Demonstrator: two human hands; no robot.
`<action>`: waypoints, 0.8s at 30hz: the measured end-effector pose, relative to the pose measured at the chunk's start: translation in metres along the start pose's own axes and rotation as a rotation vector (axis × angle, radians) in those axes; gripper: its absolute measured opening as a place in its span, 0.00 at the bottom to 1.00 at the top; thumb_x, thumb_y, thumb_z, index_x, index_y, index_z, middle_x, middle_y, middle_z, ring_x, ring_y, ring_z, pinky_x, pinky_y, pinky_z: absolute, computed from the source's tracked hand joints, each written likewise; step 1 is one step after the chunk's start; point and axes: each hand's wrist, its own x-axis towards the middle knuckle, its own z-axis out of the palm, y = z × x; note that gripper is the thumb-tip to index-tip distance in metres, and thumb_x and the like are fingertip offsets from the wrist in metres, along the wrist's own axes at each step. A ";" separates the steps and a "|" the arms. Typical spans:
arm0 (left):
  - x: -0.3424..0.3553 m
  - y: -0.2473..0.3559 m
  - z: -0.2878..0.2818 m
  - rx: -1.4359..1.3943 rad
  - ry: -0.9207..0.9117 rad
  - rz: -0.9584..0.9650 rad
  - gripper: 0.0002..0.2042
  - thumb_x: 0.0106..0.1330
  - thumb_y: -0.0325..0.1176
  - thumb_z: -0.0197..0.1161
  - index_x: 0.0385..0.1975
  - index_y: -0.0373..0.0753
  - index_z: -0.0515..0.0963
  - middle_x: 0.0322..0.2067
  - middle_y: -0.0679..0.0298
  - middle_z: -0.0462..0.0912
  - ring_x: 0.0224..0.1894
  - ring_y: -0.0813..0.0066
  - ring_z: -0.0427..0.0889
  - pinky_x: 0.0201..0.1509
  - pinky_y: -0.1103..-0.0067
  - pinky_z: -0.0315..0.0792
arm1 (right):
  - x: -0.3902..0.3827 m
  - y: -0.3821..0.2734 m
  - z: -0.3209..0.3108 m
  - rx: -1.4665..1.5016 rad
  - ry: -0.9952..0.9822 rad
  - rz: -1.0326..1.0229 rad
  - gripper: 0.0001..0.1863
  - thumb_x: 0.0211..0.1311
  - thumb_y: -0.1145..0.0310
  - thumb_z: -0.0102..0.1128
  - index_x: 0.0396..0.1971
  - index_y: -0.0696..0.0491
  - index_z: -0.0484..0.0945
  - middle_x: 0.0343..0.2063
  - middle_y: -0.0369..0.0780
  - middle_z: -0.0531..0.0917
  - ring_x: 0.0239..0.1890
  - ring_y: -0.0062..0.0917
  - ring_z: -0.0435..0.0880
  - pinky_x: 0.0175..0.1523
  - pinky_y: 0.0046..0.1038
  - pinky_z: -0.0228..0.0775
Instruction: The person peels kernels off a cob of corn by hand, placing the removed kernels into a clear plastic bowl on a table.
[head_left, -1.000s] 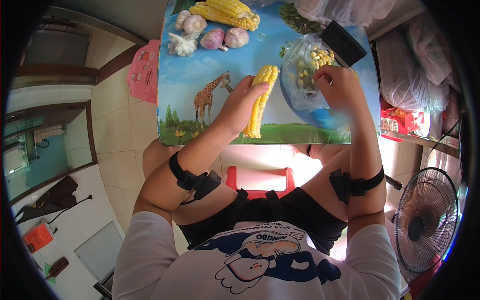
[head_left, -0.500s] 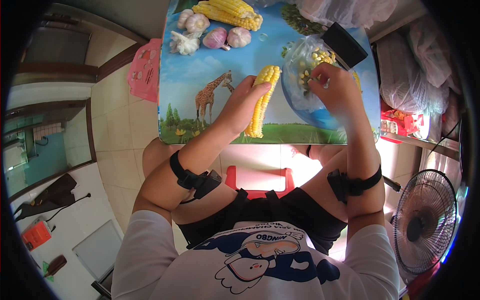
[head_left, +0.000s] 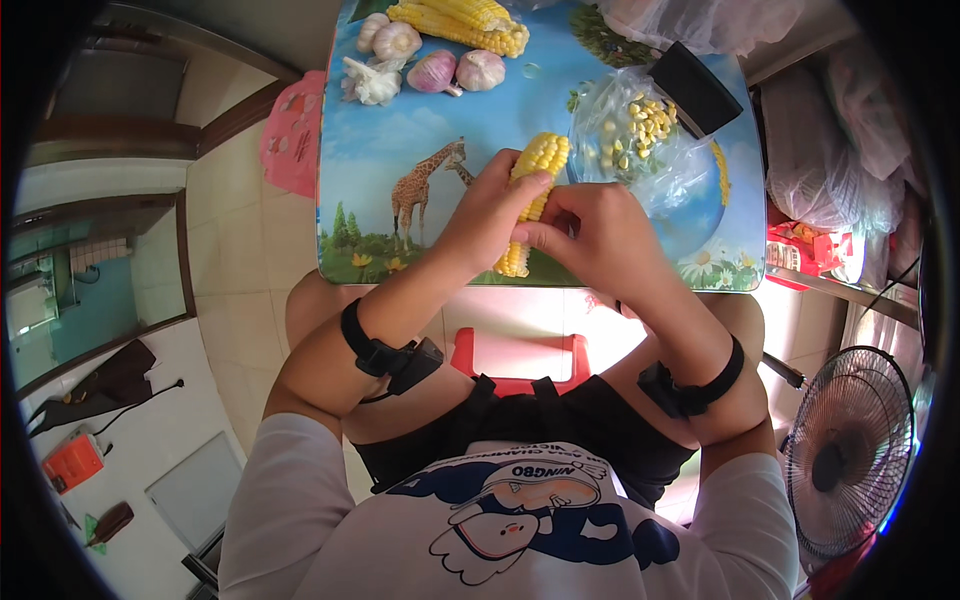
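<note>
Counts on the small table

Four garlic bulbs (head_left: 432, 72) are seen, three corn cobs (head_left: 460, 22) in all, one held (head_left: 533, 190), one bag of kernels (head_left: 640, 135), one fan (head_left: 848, 465)

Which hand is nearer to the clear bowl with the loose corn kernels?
Right. The right hand grips the corn cob just below and beside the clear bowl; the left hand holds the cob's far side.
</note>
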 end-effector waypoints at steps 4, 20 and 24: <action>0.003 -0.003 -0.001 -0.038 0.004 0.001 0.18 0.69 0.42 0.55 0.47 0.32 0.68 0.38 0.62 0.74 0.39 0.80 0.73 0.44 0.81 0.70 | 0.002 0.002 -0.004 0.100 -0.058 0.124 0.20 0.54 0.53 0.69 0.21 0.58 0.81 0.15 0.42 0.78 0.17 0.34 0.77 0.27 0.33 0.68; 0.002 -0.005 -0.001 -0.016 0.059 0.018 0.18 0.70 0.45 0.55 0.44 0.34 0.69 0.36 0.64 0.73 0.38 0.82 0.71 0.42 0.82 0.68 | 0.003 0.009 0.005 0.310 -0.055 0.143 0.21 0.57 0.55 0.62 0.21 0.61 0.79 0.12 0.45 0.72 0.15 0.31 0.71 0.25 0.34 0.63; -0.002 0.000 0.001 -0.027 0.040 -0.020 0.14 0.72 0.43 0.50 0.46 0.39 0.71 0.37 0.68 0.72 0.39 0.84 0.70 0.43 0.84 0.66 | 0.005 0.004 0.002 0.215 -0.067 0.136 0.26 0.57 0.49 0.65 0.21 0.62 0.78 0.12 0.44 0.72 0.15 0.30 0.68 0.24 0.34 0.61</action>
